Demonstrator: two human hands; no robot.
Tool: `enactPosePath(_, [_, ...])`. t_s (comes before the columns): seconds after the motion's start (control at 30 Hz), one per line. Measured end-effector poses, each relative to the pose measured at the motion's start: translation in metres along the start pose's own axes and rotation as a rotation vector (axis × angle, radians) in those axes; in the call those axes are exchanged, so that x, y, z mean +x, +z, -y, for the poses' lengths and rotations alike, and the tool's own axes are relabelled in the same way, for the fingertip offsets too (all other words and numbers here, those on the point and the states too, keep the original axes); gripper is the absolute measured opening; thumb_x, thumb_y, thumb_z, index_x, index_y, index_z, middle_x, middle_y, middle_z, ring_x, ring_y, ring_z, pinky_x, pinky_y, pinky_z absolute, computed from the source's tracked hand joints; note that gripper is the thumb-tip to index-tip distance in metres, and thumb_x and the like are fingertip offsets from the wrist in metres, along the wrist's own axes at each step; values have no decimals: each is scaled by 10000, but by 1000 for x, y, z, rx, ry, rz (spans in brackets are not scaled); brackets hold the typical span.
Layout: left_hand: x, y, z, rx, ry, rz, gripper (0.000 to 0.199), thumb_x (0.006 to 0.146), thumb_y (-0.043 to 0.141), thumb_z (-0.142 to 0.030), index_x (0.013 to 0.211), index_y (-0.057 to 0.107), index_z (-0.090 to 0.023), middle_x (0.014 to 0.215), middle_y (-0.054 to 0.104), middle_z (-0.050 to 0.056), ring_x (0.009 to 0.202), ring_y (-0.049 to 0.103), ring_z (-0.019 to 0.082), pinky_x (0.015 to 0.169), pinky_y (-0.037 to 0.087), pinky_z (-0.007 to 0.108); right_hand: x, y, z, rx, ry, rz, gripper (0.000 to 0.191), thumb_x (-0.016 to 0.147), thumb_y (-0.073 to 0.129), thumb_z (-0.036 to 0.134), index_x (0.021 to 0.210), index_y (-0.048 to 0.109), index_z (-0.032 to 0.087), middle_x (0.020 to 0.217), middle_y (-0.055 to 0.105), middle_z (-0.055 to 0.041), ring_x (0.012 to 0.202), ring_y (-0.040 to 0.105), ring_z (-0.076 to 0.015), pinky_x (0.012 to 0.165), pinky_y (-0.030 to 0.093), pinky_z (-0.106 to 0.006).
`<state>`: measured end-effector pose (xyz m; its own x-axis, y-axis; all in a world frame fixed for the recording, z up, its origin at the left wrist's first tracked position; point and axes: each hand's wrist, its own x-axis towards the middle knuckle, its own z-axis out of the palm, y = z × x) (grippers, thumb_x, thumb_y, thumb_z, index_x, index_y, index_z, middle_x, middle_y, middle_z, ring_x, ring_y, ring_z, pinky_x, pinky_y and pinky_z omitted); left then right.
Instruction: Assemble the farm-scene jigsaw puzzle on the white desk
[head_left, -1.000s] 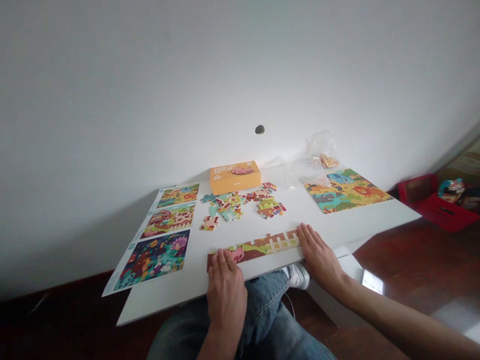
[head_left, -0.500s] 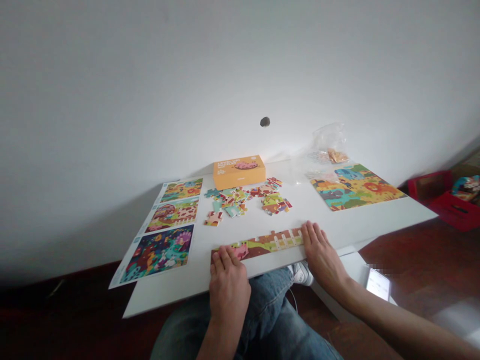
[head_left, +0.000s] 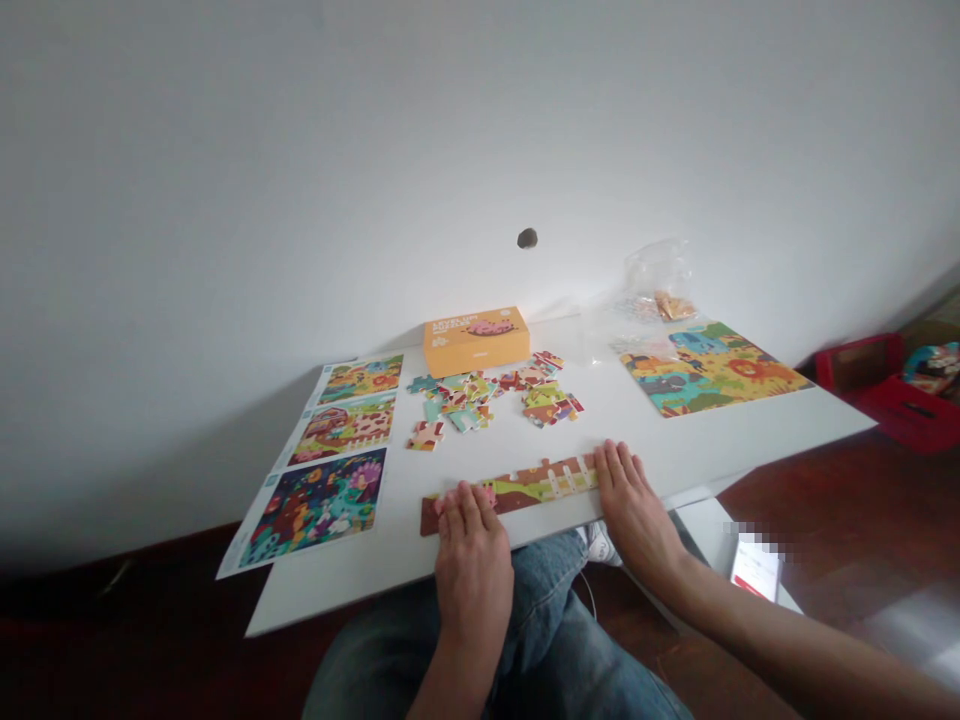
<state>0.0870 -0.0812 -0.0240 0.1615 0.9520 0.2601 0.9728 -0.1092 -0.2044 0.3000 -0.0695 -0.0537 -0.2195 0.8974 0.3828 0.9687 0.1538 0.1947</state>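
While I look down through the head camera, the left hand [head_left: 474, 550] lies across the puzzle strip [head_left: 529, 492] a little in from its left end, fingers straight, side by side and not wrapped around anything. The right hand [head_left: 636, 510] is likewise flattened, its fingertips at the strip's right end; I cannot tell what either thumb does. I see the strip lying flat on the white table [head_left: 352, 585], along the edge nearest the person, with a picket fence toward its right side. Beyond it I have loose pieces [head_left: 466, 402] heaped in front of an orange box [head_left: 477, 342], one piece [head_left: 425, 435] lying just apart at the left. Left of these, a sheet [head_left: 345, 425] shows three printed pictures and partly overhangs the table. On the right I make out an animal picture [head_left: 720, 372] with a lion, beside clear plastic bags [head_left: 660, 285].
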Motion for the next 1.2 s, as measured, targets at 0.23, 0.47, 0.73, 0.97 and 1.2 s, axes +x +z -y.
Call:
enactPosePath(0.23, [8,0,-36,-72,94,-45,509,865,433,-4,1356,555,-64,1408,511,242,1260,533,390,1002,494,527,11,-9,62,68,-60,-43,541,811,470,22,1348,517,-23,1405,474,-306,1348,420,-396,1064,442,-544])
enactPosePath(0.47, [4,0,-22,-71,23,-9,523,866,496,-42,1377,550,-141,1456,481,188,1309,477,405,1066,422,572,18,-12,87,228,-148,-54,558,869,582,171,1416,494,109,1453,467,-222,1366,395,-396,1084,413,-572])
enactPosePath(0.73, [2,-2,-22,-25,-23,-6,510,872,448,-37,1371,546,-84,1434,496,215,1299,479,414,1043,425,576,15,-15,87,341,-172,-44,611,850,583,178,1445,460,112,1485,433,-202,1392,359,-387,1110,377,-570])
enactPosePath(0.97, [-9,3,-16,-160,-52,-29,674,814,598,-170,1463,439,-252,1527,397,149,1383,354,421,1094,300,638,63,-37,14,856,-108,165,434,769,486,101,1121,720,197,1093,735,-54,1022,672,-188,986,487,-317])
enactPosePath(1.2, [-10,6,-12,-229,-90,-33,727,753,673,-220,1447,464,-268,1518,399,144,1374,341,411,1105,268,622,160,31,-60,603,-59,150,514,812,672,445,1233,643,151,1061,640,-133,958,624,-221,895,453,-333])
